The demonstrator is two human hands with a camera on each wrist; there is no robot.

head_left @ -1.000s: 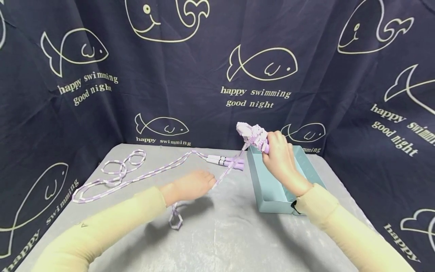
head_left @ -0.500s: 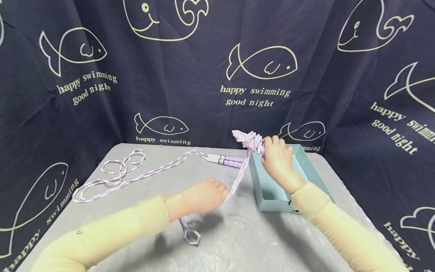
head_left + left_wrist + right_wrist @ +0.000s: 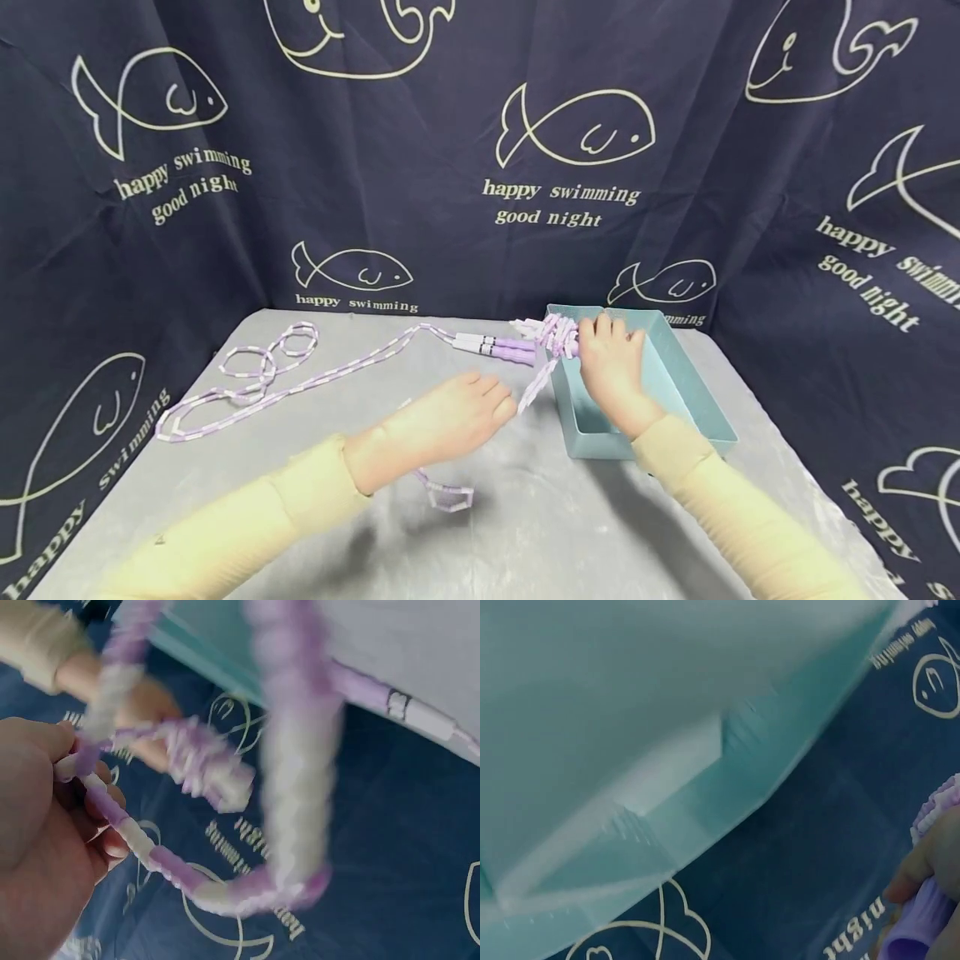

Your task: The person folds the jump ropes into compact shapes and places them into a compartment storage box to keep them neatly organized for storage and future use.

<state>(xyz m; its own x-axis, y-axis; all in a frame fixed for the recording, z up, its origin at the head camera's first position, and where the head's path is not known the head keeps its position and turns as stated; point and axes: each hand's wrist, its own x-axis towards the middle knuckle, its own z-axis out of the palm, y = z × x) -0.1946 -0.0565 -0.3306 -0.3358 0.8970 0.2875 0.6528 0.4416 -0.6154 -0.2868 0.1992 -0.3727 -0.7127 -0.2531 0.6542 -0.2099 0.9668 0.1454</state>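
Observation:
My right hand point(image 3: 615, 362) grips the purple handles point(image 3: 924, 922) of a jump rope, above the left part of a teal box point(image 3: 600, 447). White-and-purple beaded rope point(image 3: 557, 335) is wound in a bundle beyond its fingers. From the bundle a doubled strand runs down to my left hand point(image 3: 442, 421), which holds it in curled fingers. In the left wrist view the beaded strand point(image 3: 172, 868) passes between thumb and fingers. Its loose looped end point(image 3: 450, 498) hangs below the left hand.
A second jump rope lies on the grey-covered table point(image 3: 525, 533): its handles point(image 3: 495, 347) beside the box, its beaded cord point(image 3: 322, 382) stretching left into loops. A dark blue curtain point(image 3: 450, 167) with fish drawings surrounds the table at the back and sides.
The right hand has lowered with the wound bundle toward the box. My left hand has moved right and closer to it, and the hanging looped end has swung right.

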